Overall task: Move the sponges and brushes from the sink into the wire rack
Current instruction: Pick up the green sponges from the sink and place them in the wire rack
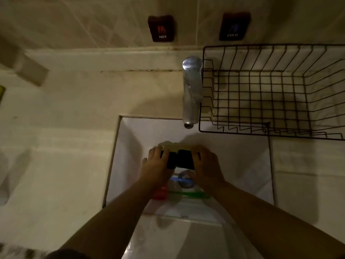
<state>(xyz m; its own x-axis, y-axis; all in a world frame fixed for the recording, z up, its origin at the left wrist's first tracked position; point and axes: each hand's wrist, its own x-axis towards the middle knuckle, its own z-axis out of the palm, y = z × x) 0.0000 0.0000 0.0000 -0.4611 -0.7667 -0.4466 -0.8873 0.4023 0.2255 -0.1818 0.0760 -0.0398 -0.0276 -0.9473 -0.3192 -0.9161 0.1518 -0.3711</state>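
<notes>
In the sink (242, 165), a green brush (190, 194) and a red item (160, 193) lie just behind the hands. The left hand (156, 166) and right hand (206, 168) each curl around a dark sponge (171, 160), (185, 159), yellow sponges (172, 145) just beyond. The wire rack (270, 90) sits farther right on the surface (56, 128)

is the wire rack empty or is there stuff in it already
Empty. Only bare counter shows through the wire rack grid; the dark sponges are in the sink between the left hand and right hand.
</notes>
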